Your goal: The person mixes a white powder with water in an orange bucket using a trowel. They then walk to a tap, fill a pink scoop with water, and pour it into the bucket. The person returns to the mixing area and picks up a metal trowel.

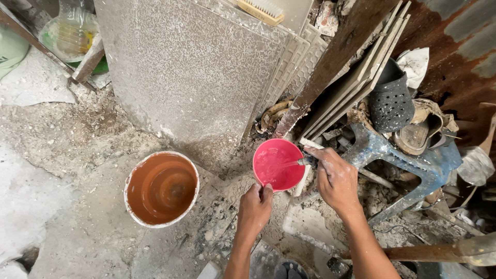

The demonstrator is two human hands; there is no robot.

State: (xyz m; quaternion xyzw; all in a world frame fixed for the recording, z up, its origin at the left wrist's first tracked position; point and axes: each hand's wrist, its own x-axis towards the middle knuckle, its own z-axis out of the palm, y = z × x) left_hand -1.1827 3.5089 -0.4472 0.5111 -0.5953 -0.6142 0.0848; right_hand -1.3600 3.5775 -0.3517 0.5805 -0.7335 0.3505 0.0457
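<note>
1. The left hand (pixel 254 204) pinches the near rim of a small pink bowl (pixel 278 164), thumb over the edge and fingers closed on it, holding it tilted above the rubble-strewn floor (pixel 77 129).
2. The pink bowl holds a thin, pale wet film on its inner wall; how much lies in the bottom cannot be told.
3. The right hand (pixel 336 178), dusted white, is closed on a small tap-like fitting (pixel 305 161) at the bowl's right rim; a thin stream runs from it into the bowl.
4. To the left of the bowl, well apart from both hands, a white-rimmed bucket (pixel 161 189) stands upright on the floor, nearly full of murky brown water with rings on its surface.
5. Behind the bowl, large grey tiles (pixel 196 77) lean against the wall, with a scrubbing brush (pixel 261 10) lying on top of them.
6. At the right, a paint-spattered blue plastic stool (pixel 413 160) lies among debris, with a black perforated slipper (pixel 391 103) resting above it.
7. At the upper left, a clear plastic bag (pixel 72 31) sits beside a wooden strip.
</note>
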